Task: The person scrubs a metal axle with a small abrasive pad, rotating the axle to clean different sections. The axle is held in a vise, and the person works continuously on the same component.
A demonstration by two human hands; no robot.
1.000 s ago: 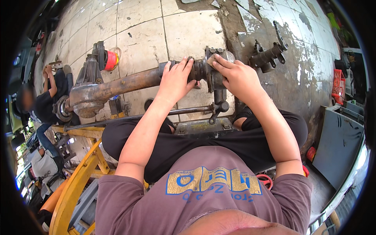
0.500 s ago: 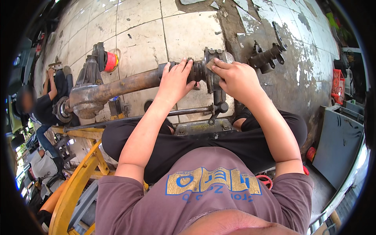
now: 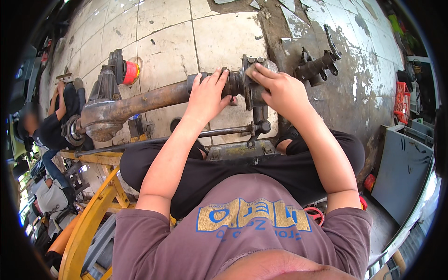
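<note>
A long, rusty vehicle axle (image 3: 149, 99) lies across in front of me, its round differential housing (image 3: 100, 116) to the left. Around the dark collar near its right end, my left hand (image 3: 208, 95) is closed, fingers over the top and thumb on the near side. My right hand (image 3: 282, 91) pinches a small tan piece (image 3: 250, 71), perhaps sandpaper, against the bolted hub (image 3: 254, 88). Part of that piece is hidden under the fingers. Below the axle runs a thin steering rod (image 3: 224, 132) with a ball-jointed end.
Right of the hub, a dark metal steering part (image 3: 317, 67) lies on the stained floor. A red can (image 3: 131, 73) stands behind the axle. A yellow frame (image 3: 88, 224) is at lower left, a person (image 3: 53, 116) sits far left, and a grey cabinet (image 3: 401, 170) stands right.
My right hand has shifted very slightly on the hub, still holding the tan piece. The left hand keeps its place on the axle.
</note>
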